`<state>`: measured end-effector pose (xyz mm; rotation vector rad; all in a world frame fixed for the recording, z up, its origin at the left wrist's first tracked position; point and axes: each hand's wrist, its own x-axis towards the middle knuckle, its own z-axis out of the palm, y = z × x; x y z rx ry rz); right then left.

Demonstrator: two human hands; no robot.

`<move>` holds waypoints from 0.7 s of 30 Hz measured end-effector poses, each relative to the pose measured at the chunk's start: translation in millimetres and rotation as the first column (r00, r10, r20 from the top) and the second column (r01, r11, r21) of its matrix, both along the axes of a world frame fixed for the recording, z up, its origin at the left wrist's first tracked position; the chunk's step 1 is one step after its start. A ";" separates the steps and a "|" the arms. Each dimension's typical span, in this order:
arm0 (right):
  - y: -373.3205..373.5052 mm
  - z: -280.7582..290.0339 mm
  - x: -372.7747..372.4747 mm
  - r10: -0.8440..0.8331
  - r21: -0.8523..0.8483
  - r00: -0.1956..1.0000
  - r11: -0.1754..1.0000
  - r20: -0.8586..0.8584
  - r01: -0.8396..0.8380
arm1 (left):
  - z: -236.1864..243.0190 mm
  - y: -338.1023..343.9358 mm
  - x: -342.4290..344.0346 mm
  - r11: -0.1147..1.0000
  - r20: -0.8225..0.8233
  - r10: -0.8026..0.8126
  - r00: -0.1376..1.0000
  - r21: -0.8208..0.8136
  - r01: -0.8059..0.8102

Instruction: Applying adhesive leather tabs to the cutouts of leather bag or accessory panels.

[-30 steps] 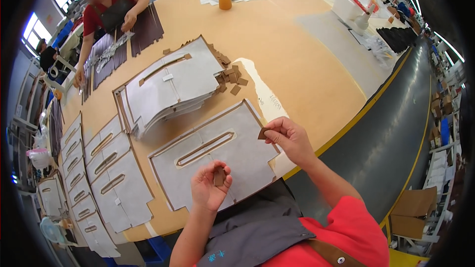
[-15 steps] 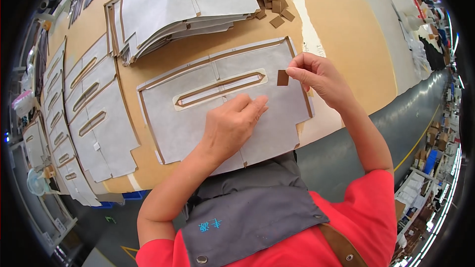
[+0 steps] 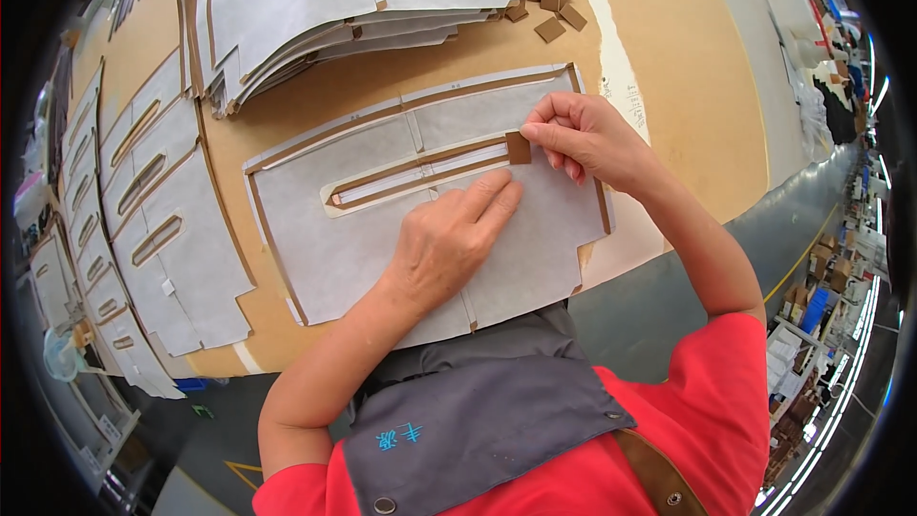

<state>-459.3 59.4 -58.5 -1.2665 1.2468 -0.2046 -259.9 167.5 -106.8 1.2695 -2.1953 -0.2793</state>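
A grey-white fabric panel (image 3: 334, 258) with brown-edged borders lies in front of me. Across its middle runs a long slot opening (image 3: 420, 175) framed in brown with a pale surround. Between the thumb and fingers of my right hand (image 3: 587, 139) is a small brown square patch (image 3: 518, 148), which covers the slot's right end. My left hand (image 3: 454, 234) rests on the panel just below the slot, its index and middle fingers stretched toward the patch and its other fingers partly hidden. It holds nothing that I can see.
Beyond the panel lies a stack of similar panels (image 3: 287, 0), with a loose pile of brown square patches (image 3: 549, 0) at its right. More slotted panels (image 3: 191, 277) overlap in rows on the left. The tan table (image 3: 688, 86) ends at a curved edge on the right.
My right hand has moved the brown patch left onto the slot's right end. My left hand has stayed on the panel, its fingers now straighter. The view has shifted slightly.
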 end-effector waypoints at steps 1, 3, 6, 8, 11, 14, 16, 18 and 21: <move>-0.2 -0.4 0.2 0.000 0.003 1.000 1.000 -0.003 0.000 | 0.0 -0.2 0.1 1.000 -0.003 0.000 1.000 0.003 0.000; -0.1 -1.2 1.0 0.006 -0.012 1.000 1.000 -0.006 -0.006 | 0.0 0.0 0.4 1.000 0.016 -0.004 1.000 -0.002 0.004; 0.0 -0.7 2.3 0.015 -0.044 0.999 0.999 -0.030 -0.016 | 2.2 0.3 1.0 1.000 0.031 -0.007 0.999 0.009 0.007; -0.2 -0.3 2.9 0.015 -0.043 0.999 0.999 -0.037 -0.017 | 3.6 -0.1 1.1 1.000 0.030 -0.009 0.999 0.010 0.009; 0.1 0.5 2.5 0.017 -0.049 0.999 0.999 -0.043 -0.019 | 4.2 -0.4 0.8 1.000 0.036 -0.015 0.999 0.010 0.015; -0.4 -0.9 1.4 0.028 -0.051 0.998 0.998 -0.050 -0.030 | 4.4 -0.4 1.1 1.000 0.048 -0.019 0.999 0.021 0.018; -0.5 -1.2 1.3 0.034 -0.049 0.998 0.998 -0.060 -0.037 | 4.0 -0.2 1.0 0.999 0.051 -0.023 0.998 0.028 0.022; -0.4 -0.8 1.8 0.034 -0.048 0.998 0.998 -0.061 -0.037 | 3.7 0.1 0.7 0.999 0.059 -0.021 0.998 0.037 0.019; 0.4 -2.0 3.2 0.017 -0.059 0.998 0.998 -0.052 -0.020 | 4.5 0.0 0.9 0.999 0.054 -0.018 0.998 0.043 0.016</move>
